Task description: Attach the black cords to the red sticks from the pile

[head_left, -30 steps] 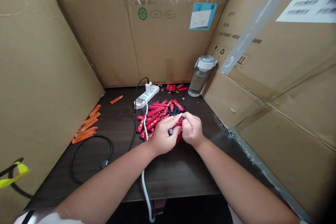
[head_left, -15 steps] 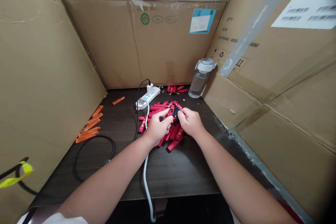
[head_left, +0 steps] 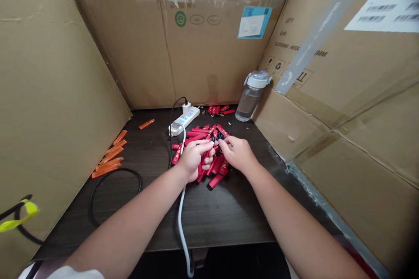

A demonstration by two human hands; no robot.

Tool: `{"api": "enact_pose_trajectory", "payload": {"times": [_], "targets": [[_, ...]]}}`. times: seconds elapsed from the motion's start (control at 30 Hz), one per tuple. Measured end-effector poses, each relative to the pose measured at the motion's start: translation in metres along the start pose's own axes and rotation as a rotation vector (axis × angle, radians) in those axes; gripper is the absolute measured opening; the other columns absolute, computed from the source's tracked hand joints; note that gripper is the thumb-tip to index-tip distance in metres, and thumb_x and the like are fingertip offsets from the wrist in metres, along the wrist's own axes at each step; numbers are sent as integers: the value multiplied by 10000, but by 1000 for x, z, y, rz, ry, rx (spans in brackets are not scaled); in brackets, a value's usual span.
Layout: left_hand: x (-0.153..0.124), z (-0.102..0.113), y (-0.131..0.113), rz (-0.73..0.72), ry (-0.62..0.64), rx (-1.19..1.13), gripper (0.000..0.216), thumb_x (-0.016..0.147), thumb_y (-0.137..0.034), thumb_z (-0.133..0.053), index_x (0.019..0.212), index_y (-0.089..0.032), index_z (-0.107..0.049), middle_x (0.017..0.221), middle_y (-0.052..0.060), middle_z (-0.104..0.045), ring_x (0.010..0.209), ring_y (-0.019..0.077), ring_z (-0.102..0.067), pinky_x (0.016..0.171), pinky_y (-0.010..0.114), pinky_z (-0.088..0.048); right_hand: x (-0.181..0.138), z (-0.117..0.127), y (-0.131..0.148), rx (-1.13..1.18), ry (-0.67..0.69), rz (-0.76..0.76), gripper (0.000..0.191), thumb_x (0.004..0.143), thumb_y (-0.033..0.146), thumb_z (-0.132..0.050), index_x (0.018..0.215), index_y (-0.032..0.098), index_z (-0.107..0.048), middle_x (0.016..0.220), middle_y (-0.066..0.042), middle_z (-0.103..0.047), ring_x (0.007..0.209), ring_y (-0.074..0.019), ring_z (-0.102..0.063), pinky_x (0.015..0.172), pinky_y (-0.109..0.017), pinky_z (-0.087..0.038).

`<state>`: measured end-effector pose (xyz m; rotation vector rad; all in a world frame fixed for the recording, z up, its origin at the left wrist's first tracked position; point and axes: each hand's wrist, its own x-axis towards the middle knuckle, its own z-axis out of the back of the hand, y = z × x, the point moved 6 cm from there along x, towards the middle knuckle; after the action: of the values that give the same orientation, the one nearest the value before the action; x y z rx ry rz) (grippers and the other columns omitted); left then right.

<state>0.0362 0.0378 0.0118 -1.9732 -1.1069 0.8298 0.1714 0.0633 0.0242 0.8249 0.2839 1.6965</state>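
A heap of small red sticks [head_left: 196, 136] lies in the middle of the dark table [head_left: 222, 213]. My left hand [head_left: 193, 159] rests on the heap with its fingers curled round one or two red sticks. My right hand [head_left: 236, 152] is beside it, its fingertips pinched at the top of the heap near some small dark pieces [head_left: 218, 137]. What the right fingers grip is too small to make out. More red sticks [head_left: 216, 179] lie loose below both hands.
Cardboard walls close in the table on three sides. A white power strip [head_left: 183, 121] with a white cable [head_left: 180, 209] lies behind the heap. Orange sticks [head_left: 109, 159] are at the left, a black cable loop [head_left: 114, 192] below them, a water bottle [head_left: 251, 96] at the back right.
Both hands moved forward from the near side of the heap onto it. The small dark piece seen in my left hand a second ago is gone; that hand now curls on red sticks.
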Motion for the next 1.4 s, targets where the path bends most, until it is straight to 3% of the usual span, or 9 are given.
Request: {"api": "enact_pose_trajectory", "payload": {"times": [0.2,0.33,0.53,0.8,0.93,1.03,1.13,1.27,1.4], "targets": [[-4,-6,2,71,109,86,211,728,-296,-680,771,-152,-532,571,-36,-476,406,45,-366,358,152,-193,-10,2,16,728,200,-14,399,878,498,-481,1031,172,-654,546,30,-531,409,-98,-428,418,-236,-378],[-6,-7,5,109,178,160,230,730,-298,-677,682,-149,-509,570,-27,-467,408,43,-353,360,161,-180,-16,6,22,722,284,31,327,849,456,-562,921,169,-701,465,40,-476,401,-94,-419,417,-230,-366],[-5,-9,6,26,118,313,270,741,-347,-663,640,-149,-509,551,-30,-442,406,42,-328,372,185,-163,-17,5,19,725,161,40,282,854,422,-557,813,169,-675,459,46,-440,396,-81,-385,399,-219,-333],[-6,-9,-1,-177,83,417,309,764,-376,-654,608,-146,-521,480,-47,-408,402,53,-327,386,208,-200,-7,3,-1,1094,-75,-154,291,817,469,-614,804,181,-581,444,103,-305,336,-42,-242,328,-181,-238],[-4,-4,-1,-189,72,314,238,763,-340,-665,700,-132,-568,578,-20,-505,438,66,-416,409,207,-291,2,10,-16,746,-167,-123,252,848,415,-565,790,175,-619,499,45,-452,379,-80,-386,379,-217,-354],[-2,-3,-2,-226,69,282,193,772,-314,-663,775,-130,-605,645,-6,-553,501,78,-479,473,214,-377,4,3,-8,306,-121,98,186,861,281,-530,865,174,-682,732,-62,-653,658,-172,-618,635,-302,-509],[0,-2,-3,-257,47,296,179,769,-301,-674,825,-136,-634,696,3,-597,577,92,-533,566,226,-440,2,-10,-3,82,-31,225,222,864,229,-502,955,180,-698,906,-106,-694,836,-220,-651,801,-355,-511],[-1,2,-11,-387,-47,427,219,773,-301,-681,929,-148,-679,823,34,-667,756,140,-606,734,270,-483,0,-8,-1,28,-28,240,238,860,237,-528,1012,169,-698,897,-108,-675,777,-210,-630,769,-357,-509],[-6,2,-21,-532,-128,588,246,795,-308,-666,984,-153,-688,916,60,-694,850,178,-627,802,309,-491,-9,16,13,279,-173,255,166,868,263,-555,939,177,-678,736,-33,-565,607,-140,-528,599,-287,-466]]}}
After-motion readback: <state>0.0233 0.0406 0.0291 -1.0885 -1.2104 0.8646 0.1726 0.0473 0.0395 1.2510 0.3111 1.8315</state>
